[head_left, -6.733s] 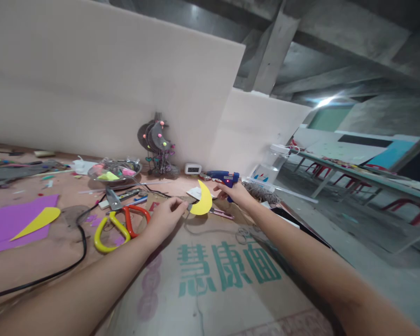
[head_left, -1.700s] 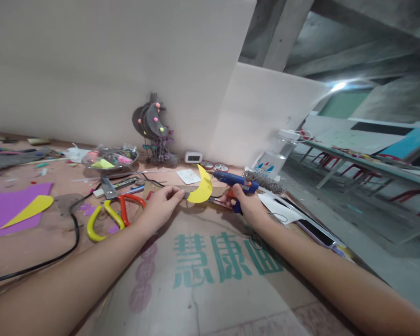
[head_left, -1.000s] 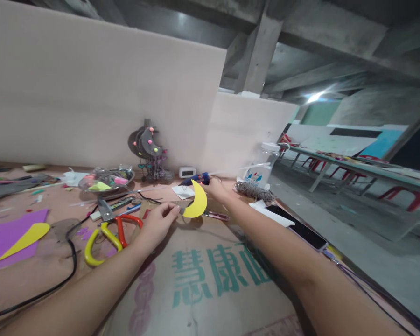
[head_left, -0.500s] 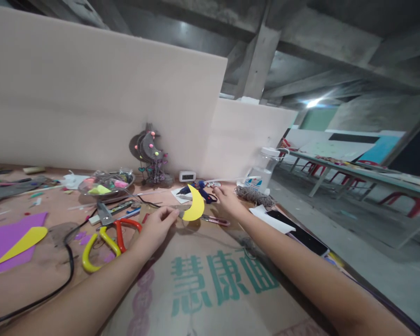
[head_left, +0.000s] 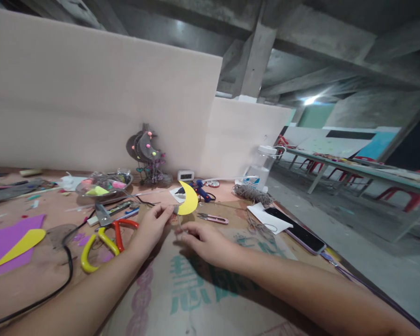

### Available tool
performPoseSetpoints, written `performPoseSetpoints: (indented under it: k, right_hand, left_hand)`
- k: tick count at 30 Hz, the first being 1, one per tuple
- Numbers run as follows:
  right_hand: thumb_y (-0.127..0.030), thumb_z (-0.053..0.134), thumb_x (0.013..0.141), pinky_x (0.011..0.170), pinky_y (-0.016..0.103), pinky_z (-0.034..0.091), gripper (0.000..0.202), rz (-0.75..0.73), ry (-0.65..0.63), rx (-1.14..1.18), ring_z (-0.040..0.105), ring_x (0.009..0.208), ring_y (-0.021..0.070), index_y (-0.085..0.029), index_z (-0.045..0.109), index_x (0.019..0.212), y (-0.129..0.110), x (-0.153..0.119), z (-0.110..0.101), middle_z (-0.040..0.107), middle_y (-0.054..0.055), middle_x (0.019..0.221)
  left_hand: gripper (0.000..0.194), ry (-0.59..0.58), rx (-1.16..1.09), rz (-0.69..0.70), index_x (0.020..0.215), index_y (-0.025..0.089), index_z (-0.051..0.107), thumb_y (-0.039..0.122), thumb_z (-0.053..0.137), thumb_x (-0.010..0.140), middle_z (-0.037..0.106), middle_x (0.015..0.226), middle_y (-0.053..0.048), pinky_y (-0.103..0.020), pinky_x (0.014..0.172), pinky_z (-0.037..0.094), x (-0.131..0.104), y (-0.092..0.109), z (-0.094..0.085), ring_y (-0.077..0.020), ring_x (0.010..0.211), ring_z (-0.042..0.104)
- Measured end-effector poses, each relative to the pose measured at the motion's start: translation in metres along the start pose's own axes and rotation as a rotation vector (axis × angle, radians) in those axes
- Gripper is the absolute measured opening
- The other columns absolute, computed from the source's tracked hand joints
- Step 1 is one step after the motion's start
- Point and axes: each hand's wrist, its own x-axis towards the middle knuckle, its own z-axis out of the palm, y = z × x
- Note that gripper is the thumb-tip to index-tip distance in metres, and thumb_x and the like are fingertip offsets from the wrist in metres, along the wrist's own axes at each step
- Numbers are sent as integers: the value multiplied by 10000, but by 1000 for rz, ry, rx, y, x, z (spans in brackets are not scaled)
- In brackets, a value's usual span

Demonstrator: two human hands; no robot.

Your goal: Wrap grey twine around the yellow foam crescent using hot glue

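Observation:
My left hand [head_left: 156,226] pinches a yellow crescent moon cutout [head_left: 191,200] by its lower end, where a grey tip shows. My right hand [head_left: 205,240] is close below, thumb and fingers closed on a thin grey yarn [head_left: 180,224] that runs down from the moon. Thread snips [head_left: 213,218] with pink handles lie just beyond the right hand. Behind the moon rests a blue glue gun [head_left: 203,192]. Beside my left forearm are pliers with red [head_left: 118,238] and yellow handles [head_left: 87,254].
A bowl of craft bits [head_left: 105,200] stands at left, near purple paper [head_left: 12,242]. A decorated grey moon ornament [head_left: 147,151] and a small clock [head_left: 185,175] stand by the board. At right are a yarn bundle [head_left: 254,194], a bottle [head_left: 261,170] and a phone [head_left: 301,231].
My right hand has come back from beside the glue gun to just below the moon and now pinches the yarn. My left hand still holds the moon, shifted slightly left.

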Motion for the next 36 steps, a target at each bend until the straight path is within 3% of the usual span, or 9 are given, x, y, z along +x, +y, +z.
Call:
performPoseSetpoints:
  k: [4,9,11,16,21,27,36]
  right_hand:
    - [-253,461,828,534,256,373,212,-127,-104,-327,564,581,159,-170,633,737,-13,3,-9,663,61,676]
    - [-269,376,886,551,255,342,228,-418,-86,-697,555,668,158,-149,561,943,-15,9,-7,652,86,808]
    - [-256,377,887,551,250,333,216,-466,-68,-741,556,674,154,-144,542,968,-13,11,-5,648,78,800]
    - [-288,411,883,553,228,298,216,-321,39,-608,524,614,127,-164,587,857,-11,21,-20,629,47,710]
    - [-344,457,862,591,223,319,240,-160,148,-396,515,645,126,-186,632,820,-4,36,-53,624,21,704]
    - [-379,499,814,544,220,323,254,-32,6,-255,519,608,122,-172,645,784,20,41,-79,624,5,684]
    - [-352,537,761,566,226,336,215,52,35,-211,528,639,130,-170,649,738,46,47,-86,629,6,688]
  left_hand:
    - [333,20,47,-12,608,163,524,480,556,706,457,542,44,-216,524,313,-1,2,2,-115,540,416]
    - [278,-28,26,-41,637,164,520,429,552,717,484,553,47,-214,518,342,-5,6,5,-110,531,442]
    - [266,-42,45,-33,639,163,524,415,549,720,502,561,43,-217,522,354,-6,8,6,-112,536,459]
    - [199,-141,185,16,707,163,591,355,542,726,593,656,12,-228,588,387,-11,10,5,-145,648,532]
    - [246,-148,225,27,686,171,577,393,500,760,537,588,30,-209,522,342,-14,14,6,-124,573,483]
    - [234,-148,224,-9,670,173,567,392,519,737,545,597,22,-215,528,339,-11,14,4,-130,577,480]
    - [244,-185,234,-29,687,174,578,402,517,747,551,608,22,-204,482,309,-14,18,6,-112,534,451]
